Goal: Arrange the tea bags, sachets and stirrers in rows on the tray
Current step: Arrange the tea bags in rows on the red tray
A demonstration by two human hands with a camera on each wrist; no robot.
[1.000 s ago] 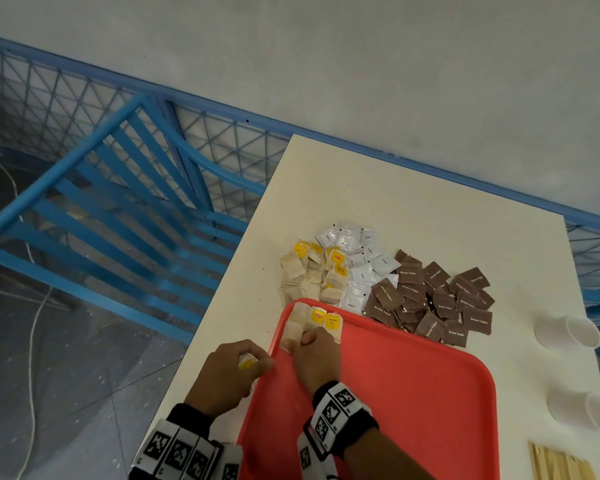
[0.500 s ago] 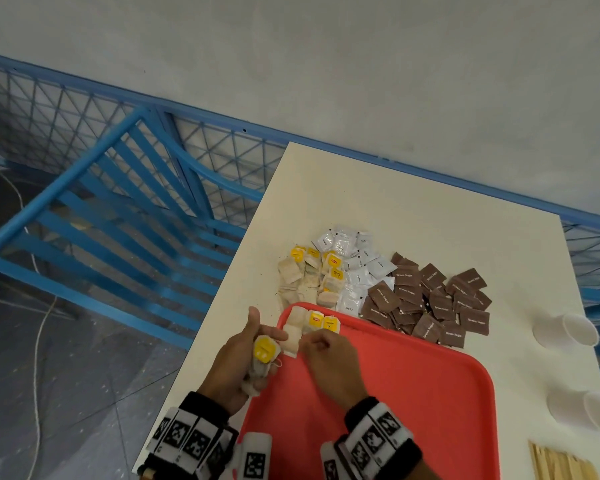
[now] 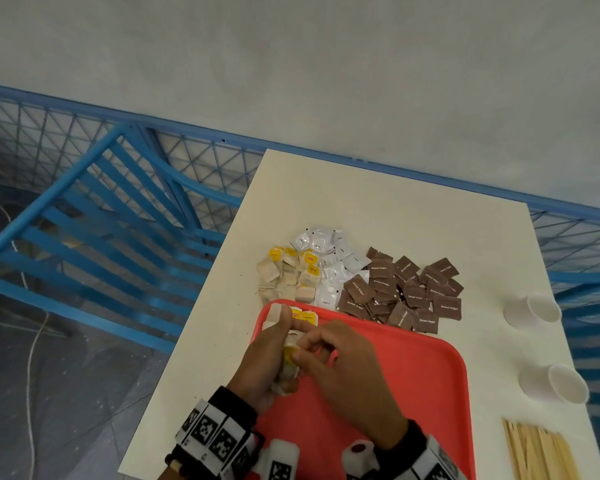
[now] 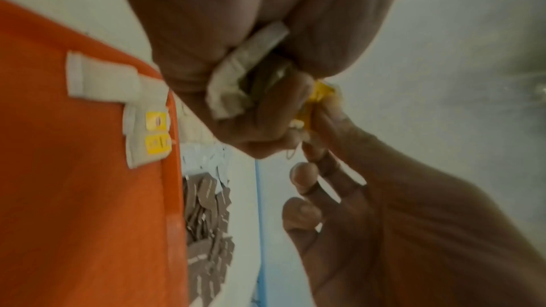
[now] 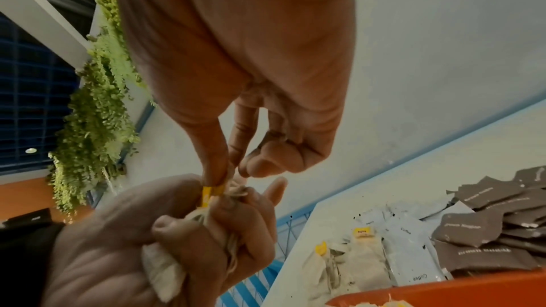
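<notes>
Above the far left corner of the red tray my left hand grips a bunch of tea bags, seen also in the right wrist view as tea bags. My right hand pinches a yellow tag at the top of that bunch with thumb and forefinger. Three tea bags lie in a row along the tray's far edge. Beyond the tray sit piles of loose tea bags, white sachets and brown sugar sachets. Wooden stirrers lie at the near right.
Two white paper cups lie on their sides on the cream table, right of the tray. A blue metal railing runs along the table's left and far edges.
My left hand has risen over the tray's corner with its bunch of tea bags. My right hand left the row on the tray and came across to pinch the yellow tag.
</notes>
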